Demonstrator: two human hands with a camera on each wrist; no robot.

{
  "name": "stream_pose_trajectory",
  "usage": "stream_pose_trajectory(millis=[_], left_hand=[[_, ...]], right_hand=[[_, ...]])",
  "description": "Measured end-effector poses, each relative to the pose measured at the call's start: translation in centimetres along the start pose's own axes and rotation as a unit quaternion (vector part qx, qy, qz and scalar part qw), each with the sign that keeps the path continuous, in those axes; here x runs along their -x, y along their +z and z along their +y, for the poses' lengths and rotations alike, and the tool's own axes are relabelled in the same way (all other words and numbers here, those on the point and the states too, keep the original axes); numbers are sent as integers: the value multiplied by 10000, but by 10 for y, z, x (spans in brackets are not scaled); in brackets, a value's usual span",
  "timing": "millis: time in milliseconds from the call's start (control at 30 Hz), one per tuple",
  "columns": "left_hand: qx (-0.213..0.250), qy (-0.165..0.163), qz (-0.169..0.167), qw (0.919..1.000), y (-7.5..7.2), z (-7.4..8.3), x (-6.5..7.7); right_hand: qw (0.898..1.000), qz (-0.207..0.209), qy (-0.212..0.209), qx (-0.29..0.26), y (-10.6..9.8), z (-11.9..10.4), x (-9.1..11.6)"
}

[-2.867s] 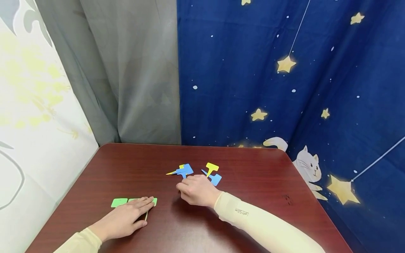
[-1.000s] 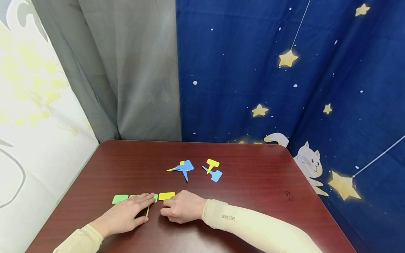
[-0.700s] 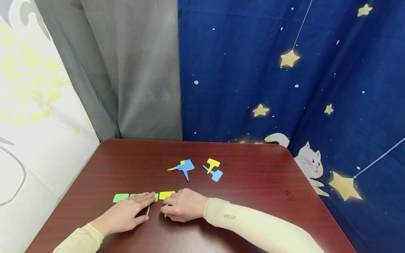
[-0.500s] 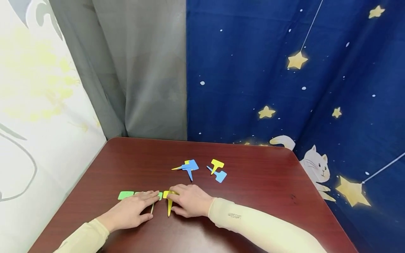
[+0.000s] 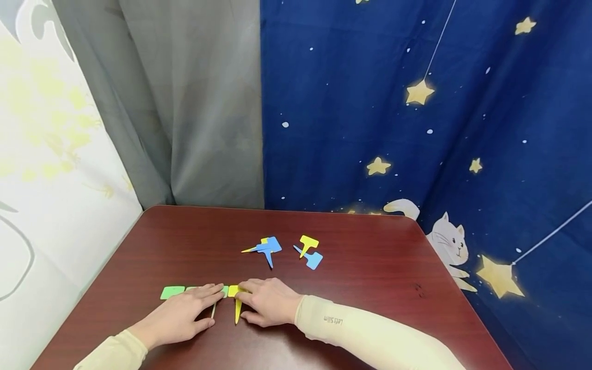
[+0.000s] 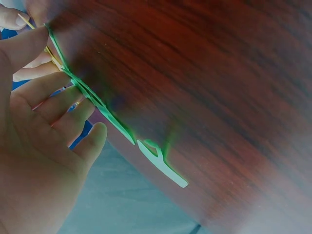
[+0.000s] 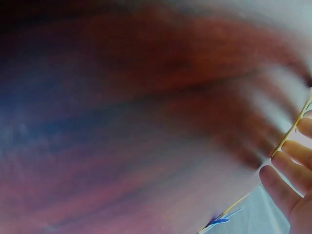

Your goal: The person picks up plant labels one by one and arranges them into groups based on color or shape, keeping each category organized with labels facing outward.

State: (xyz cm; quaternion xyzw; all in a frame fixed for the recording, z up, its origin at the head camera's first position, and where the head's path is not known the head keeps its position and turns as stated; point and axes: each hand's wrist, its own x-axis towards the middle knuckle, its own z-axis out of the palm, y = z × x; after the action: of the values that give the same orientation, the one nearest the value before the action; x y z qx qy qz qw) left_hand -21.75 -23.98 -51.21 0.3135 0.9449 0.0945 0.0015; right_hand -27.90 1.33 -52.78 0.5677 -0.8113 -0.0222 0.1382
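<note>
Green T-shaped plant labels [image 5: 172, 293] lie side by side at the front left. My left hand [image 5: 185, 316] rests flat over part of that row, its fingertips on the green heads; in the left wrist view its fingers reach out straight. Immediately right of the row lies a yellow plant label [image 5: 238, 311], stem pointing towards me. Extended fingers of my right hand [image 5: 270, 303] touch this label and cover part of its head. The right wrist view shows the fingertips along the yellow edge [image 7: 287, 135].
Farther back, blue labels [image 5: 275, 244] overlap a yellow one in a small pile. To its right, another yellow label [image 5: 309, 241] lies by a blue label [image 5: 315, 261]. The brown table [image 5: 370, 257] ends at curtains behind.
My right hand has brought the yellow label from the back pile to the green row's right end, then loosened its grasp and laid its fingers on it. My left hand has stayed put.
</note>
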Motion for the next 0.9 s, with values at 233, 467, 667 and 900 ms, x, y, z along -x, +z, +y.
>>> stream_pose_trajectory(millis=[233, 467, 667, 900], left_hand=[[-38, 21, 115, 9999, 0, 0, 2], [-167, 260, 509, 9982, -3, 1, 4], [-200, 284, 736, 9967, -6, 5, 1], [-90, 84, 527, 9985, -1, 22, -6]], right_hand=[[10000, -16, -8, -3, -2, -1, -1], [9999, 78, 117, 25, -8, 8, -3], [9984, 179, 522, 73, -10, 30, -12], [9950, 287, 910, 299, 0, 58, -30]])
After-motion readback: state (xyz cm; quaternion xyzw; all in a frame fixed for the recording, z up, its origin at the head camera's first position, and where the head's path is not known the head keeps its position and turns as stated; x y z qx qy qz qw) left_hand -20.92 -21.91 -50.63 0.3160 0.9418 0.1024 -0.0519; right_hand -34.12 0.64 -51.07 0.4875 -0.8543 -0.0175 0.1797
